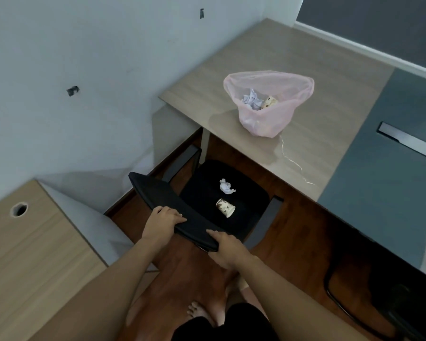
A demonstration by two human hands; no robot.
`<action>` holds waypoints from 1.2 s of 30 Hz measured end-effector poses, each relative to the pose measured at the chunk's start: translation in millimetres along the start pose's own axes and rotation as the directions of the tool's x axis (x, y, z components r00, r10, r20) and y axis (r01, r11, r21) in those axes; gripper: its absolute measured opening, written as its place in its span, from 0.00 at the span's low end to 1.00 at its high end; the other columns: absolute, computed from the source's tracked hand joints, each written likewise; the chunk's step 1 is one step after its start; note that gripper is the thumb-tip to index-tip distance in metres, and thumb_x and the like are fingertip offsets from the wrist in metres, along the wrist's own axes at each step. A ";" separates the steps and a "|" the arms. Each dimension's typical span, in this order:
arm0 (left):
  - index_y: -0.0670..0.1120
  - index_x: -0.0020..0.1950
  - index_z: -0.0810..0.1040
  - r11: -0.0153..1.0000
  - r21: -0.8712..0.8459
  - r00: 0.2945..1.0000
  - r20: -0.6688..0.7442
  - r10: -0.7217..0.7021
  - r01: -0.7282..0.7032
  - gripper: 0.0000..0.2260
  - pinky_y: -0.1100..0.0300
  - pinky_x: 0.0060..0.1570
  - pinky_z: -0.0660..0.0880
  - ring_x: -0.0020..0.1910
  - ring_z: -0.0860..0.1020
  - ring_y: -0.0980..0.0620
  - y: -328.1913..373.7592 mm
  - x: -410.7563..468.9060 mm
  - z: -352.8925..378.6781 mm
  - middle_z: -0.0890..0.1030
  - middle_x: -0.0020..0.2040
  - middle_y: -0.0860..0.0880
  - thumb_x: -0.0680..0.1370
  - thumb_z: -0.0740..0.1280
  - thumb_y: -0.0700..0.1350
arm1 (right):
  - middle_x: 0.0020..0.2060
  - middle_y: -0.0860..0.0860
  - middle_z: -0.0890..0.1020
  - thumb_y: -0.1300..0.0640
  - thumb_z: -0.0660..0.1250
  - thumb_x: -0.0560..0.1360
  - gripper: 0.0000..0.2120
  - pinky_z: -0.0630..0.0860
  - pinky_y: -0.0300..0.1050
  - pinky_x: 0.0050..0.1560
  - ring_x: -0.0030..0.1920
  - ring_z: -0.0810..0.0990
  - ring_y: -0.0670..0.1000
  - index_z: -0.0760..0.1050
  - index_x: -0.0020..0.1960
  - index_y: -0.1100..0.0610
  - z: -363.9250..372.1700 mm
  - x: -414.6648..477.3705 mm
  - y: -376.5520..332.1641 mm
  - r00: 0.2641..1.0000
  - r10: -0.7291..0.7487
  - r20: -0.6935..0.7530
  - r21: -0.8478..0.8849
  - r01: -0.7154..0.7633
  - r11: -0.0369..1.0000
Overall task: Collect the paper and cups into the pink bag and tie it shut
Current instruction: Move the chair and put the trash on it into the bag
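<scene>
- The left hand (164, 219) is gripping the top edge of the black chair backrest (158, 195), fingers close together and curled over the rim.
- The chair seat (202, 183) is sitting partly tucked under the desk (330, 99), and two pieces of litter are lying on it, apart from each other: a crumpled paper ball (226, 187) and, nearer the person, a spotted paper cup (225, 207) on its side.
- The right hand (228, 247) is clamping the backrest's other end, thumb lying along the top and fingers wrapping underneath.
- So the step in hand looks like handling the chair to get at the seat; neither hand is touching the litter.
- Next, one hand is going to need to let go, reach over the backrest and pinch up the paper ball or the cup.
- The pink bag (266, 112) is standing on the desk with its mouth wide open, already holding crumpled paper (251, 99) and another cup (269, 102).
- A thin string (293, 163) is trailing across the desk from the bag; tying is waiting until the seat's litter is in.
</scene>
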State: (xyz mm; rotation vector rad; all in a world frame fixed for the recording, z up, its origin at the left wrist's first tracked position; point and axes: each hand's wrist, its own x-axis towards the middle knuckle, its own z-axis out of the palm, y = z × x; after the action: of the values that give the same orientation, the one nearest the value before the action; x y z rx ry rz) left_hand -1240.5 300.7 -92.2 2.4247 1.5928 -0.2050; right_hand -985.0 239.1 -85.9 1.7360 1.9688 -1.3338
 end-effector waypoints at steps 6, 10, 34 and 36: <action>0.62 0.72 0.81 0.999 0.025 1.000 0.011 0.021 -0.021 0.24 0.53 0.68 0.67 0.71 0.78 0.50 -15.2 -23.8 3.7 0.82 0.71 0.56 0.81 0.71 0.39 | 0.88 0.53 0.61 0.46 0.68 0.83 0.41 0.64 0.52 0.83 0.85 0.64 0.58 0.52 0.90 0.45 16.8 -5.6 -15.0 0.998 -0.027 0.063 0.009 0.027 1.000; 0.62 0.71 0.82 0.999 0.032 0.999 0.019 0.036 -0.037 0.24 0.55 0.67 0.65 0.70 0.78 0.51 -31.0 -37.6 3.5 0.82 0.70 0.57 0.80 0.72 0.40 | 0.89 0.54 0.59 0.45 0.68 0.84 0.42 0.62 0.52 0.83 0.85 0.62 0.59 0.50 0.91 0.46 29.3 -8.3 -29.4 0.994 -0.052 0.093 0.010 0.051 0.999; 0.57 0.83 0.69 0.950 -0.176 0.707 0.704 -0.062 0.259 0.35 0.48 0.81 0.64 0.81 0.68 0.47 -54.9 -16.0 -78.5 0.71 0.81 0.54 0.78 0.78 0.55 | 0.69 0.47 0.85 0.33 0.68 0.83 0.29 0.76 0.42 0.69 0.70 0.82 0.48 0.78 0.77 0.48 -49.7 -9.3 -15.9 0.996 -0.087 -0.026 0.259 0.091 0.962; 0.55 0.82 0.71 0.895 -0.299 0.747 0.663 -0.055 0.331 0.33 0.54 0.78 0.68 0.76 0.74 0.52 -45.7 1.3 -104.6 0.77 0.77 0.56 0.80 0.74 0.62 | 0.65 0.46 0.86 0.35 0.66 0.85 0.24 0.77 0.42 0.63 0.66 0.84 0.48 0.81 0.74 0.48 -96.1 0.6 -4.2 0.989 -0.087 -0.116 0.235 0.112 0.966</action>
State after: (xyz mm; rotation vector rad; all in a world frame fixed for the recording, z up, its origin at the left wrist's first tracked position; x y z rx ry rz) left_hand -1283.0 347.4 2.8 1.6070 1.3799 -0.6098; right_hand -950.6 308.7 -29.0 1.8694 2.0476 -1.6063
